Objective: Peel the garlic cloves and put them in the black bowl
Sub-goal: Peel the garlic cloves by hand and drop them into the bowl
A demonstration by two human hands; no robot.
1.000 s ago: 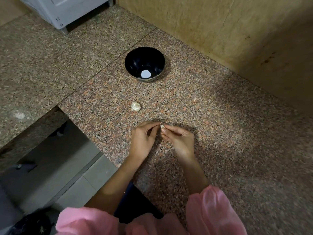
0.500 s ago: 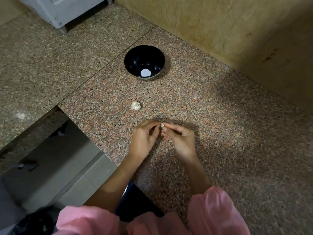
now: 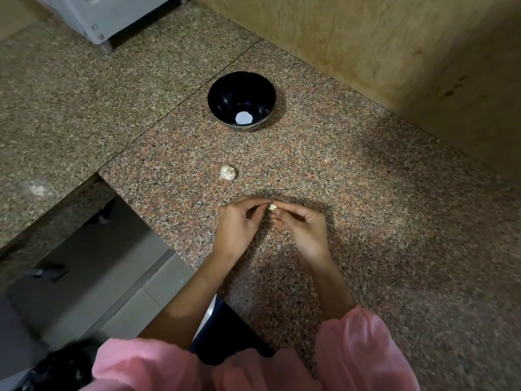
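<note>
- Since half a second ago: your left hand [image 3: 239, 225] and right hand [image 3: 303, 228] have stayed together at the same spot. The small white garlic clove [image 3: 272, 207] now shows more plainly, poking up above the right fingertips.
- Right thumb and forefinger pinch the clove; left thumb and forefinger are nipped onto its 9 o'clock edge.
- Unmoved: glossy round black bowl [image 3: 225, 100] at 12 o'clock from your hands, well apart. Lumpy white garlic piece [image 3: 227, 173] at 11 o'clock, near, between hands and bowl.
- Count: two hands, one clove held, one garlic piece loose on the speckled pink-brown granite counter [image 3: 380, 235], one bowl, one pale round patch [image 3: 244, 117] on its floor; cannot tell what that is.
- Two pink sleeves [image 3: 363, 348] at 6 o'clock.
</note>
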